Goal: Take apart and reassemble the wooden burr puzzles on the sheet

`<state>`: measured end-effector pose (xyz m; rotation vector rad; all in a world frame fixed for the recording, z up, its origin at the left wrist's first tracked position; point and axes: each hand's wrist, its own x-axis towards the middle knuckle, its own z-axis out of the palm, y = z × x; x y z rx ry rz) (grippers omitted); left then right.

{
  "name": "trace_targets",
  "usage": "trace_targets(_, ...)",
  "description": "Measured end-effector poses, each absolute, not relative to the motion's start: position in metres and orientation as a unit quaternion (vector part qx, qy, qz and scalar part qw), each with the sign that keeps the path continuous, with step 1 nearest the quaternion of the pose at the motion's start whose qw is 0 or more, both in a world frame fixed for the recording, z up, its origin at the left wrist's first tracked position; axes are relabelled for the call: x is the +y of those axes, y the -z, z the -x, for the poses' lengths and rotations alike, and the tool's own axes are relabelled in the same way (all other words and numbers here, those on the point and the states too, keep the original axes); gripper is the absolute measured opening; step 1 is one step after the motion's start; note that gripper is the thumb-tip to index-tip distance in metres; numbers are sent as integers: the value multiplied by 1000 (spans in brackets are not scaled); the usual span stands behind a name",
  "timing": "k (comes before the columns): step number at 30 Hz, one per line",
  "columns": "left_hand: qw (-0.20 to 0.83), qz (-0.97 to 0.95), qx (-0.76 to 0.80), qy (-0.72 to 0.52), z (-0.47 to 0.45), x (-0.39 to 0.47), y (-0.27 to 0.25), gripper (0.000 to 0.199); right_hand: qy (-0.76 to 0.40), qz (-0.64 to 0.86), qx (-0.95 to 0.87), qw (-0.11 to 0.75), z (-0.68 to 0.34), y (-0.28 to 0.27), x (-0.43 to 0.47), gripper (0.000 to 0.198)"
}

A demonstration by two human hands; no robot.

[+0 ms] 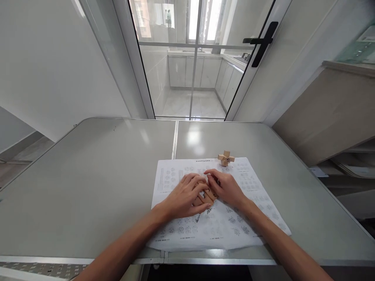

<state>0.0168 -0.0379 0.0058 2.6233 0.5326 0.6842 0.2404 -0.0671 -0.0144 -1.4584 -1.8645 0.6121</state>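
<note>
Several notched wooden puzzle pieces lie side by side on a printed instruction sheet. My left hand spans them from the left, its thumb along the near side and its bent fingers over the far side. From the right, my right hand presses curled fingers against their right end, partly hidden under the hand. Farther back, at the sheet's top edge, stands an assembled wooden cross-shaped puzzle, touched by neither hand.
The grey folding table has a seam across its middle and a metal front edge. Behind it is a glass door with a black handle. Shelving stands at the right.
</note>
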Motion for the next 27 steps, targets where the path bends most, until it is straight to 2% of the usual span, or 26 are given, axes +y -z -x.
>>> trace_targets(2,198,-936,166,-238,-18,-39,-7,35,-258,557,-707,352,-240,14,-67,30)
trace_targets(8,221,-944,124,-213,-18,-39,-6,49,-285,558,-688,365,-240,13,-66,28)
trace_targets(18,201,-930,204,-230,-18,-30,-1,29,-275,548,-658,437,-235,21,-62,26)
trace_targets(27,120,-889,351,-269,-11,-14,7,20,-271,548,-662,433,-236,24,-61,25)
